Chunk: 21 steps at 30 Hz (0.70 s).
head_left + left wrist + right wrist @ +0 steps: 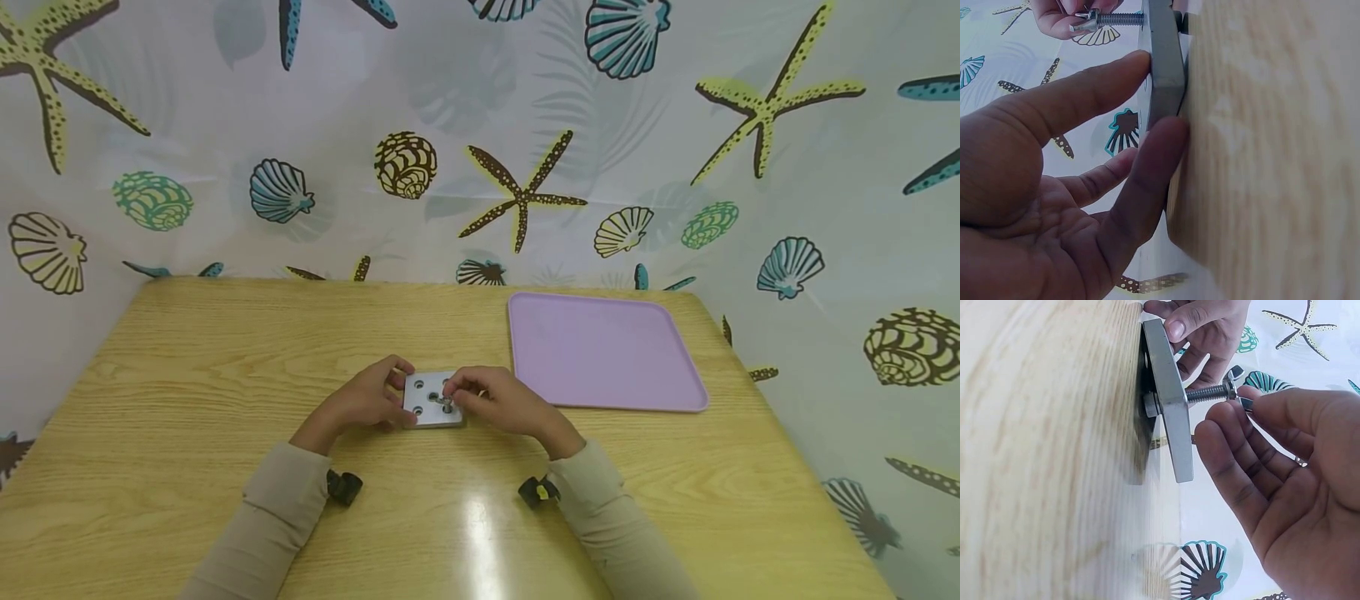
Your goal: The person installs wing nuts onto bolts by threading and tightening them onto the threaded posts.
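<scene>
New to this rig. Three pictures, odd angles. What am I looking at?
No machine here: a person's two bare hands. The wide picture comes from a head camera looking forward and down; the tilted close-ups come from cameras on the left and right wrists. On the wooden table lies a lilac tray. To its left, at table level, the left hand grips a metal plate by its edge. The right hand pinches a wing nut on a threaded bolt sticking up through the plate.
</scene>
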### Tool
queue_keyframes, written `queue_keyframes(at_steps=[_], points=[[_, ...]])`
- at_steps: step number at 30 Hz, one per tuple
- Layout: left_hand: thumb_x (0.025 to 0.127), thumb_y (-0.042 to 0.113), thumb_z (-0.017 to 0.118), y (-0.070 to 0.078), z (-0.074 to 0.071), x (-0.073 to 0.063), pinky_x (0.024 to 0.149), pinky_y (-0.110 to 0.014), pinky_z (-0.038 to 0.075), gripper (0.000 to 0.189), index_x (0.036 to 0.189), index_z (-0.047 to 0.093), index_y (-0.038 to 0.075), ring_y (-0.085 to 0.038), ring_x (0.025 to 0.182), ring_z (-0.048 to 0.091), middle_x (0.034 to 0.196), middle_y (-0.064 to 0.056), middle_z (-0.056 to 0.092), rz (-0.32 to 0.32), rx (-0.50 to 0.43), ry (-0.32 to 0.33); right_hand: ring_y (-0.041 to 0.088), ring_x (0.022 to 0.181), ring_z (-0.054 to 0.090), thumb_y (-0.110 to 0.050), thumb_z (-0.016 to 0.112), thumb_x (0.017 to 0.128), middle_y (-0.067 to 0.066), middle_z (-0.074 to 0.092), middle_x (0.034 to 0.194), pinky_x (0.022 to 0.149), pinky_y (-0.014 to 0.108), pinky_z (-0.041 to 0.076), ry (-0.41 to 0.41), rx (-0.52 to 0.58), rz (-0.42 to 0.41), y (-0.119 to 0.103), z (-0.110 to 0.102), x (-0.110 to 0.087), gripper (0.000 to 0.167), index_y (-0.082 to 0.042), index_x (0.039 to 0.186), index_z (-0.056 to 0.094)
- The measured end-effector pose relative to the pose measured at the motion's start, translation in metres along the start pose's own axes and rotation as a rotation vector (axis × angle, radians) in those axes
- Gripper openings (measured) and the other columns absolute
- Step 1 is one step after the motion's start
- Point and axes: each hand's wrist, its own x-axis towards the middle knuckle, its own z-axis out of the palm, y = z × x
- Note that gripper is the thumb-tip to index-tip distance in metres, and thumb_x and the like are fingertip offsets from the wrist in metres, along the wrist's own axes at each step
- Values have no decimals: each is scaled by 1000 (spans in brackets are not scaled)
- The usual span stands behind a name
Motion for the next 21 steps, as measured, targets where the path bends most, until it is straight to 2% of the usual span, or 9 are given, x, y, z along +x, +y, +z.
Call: queue_keyframes(at_steps=[7, 14, 17, 21], points=[[79, 5, 83, 0, 0, 0, 70, -33, 59, 75, 141, 41, 7, -27, 108, 61, 133, -18, 49, 2, 8, -2, 12, 76, 56, -12, 52, 103, 14, 66, 88, 65, 19, 46, -11, 28, 13, 0, 0, 0, 17, -6, 108, 68], [79, 5, 83, 0, 1, 0, 70, -33, 59, 75, 141, 41, 7, -27, 106, 61, 133, -18, 50, 3, 10, 1, 19, 74, 56, -10, 50, 104, 17, 62, 82, 63, 18, 45, -21, 48, 28, 1, 1, 0, 19, -5, 108, 67], [79, 5, 83, 0, 0, 0, 70, -33, 59, 75, 141, 41, 7, -27, 106, 61, 133, -18, 49, 3, 9, 0, 19, 74, 57, -10, 51, 104, 16, 64, 84, 63, 19, 46, -19, 43, 22, 1, 1, 0, 18, -5, 107, 68], [79, 6, 83, 0, 0, -1, 71, -33, 59, 75, 141, 41, 7, -28, 107, 61, 133, -18, 49, 5, 9, -2, 13, 74, 57, -11, 53, 102, 12, 67, 88, 65, 19, 48, -13, 30, 12, 2, 1, 0, 16, -6, 107, 68]])
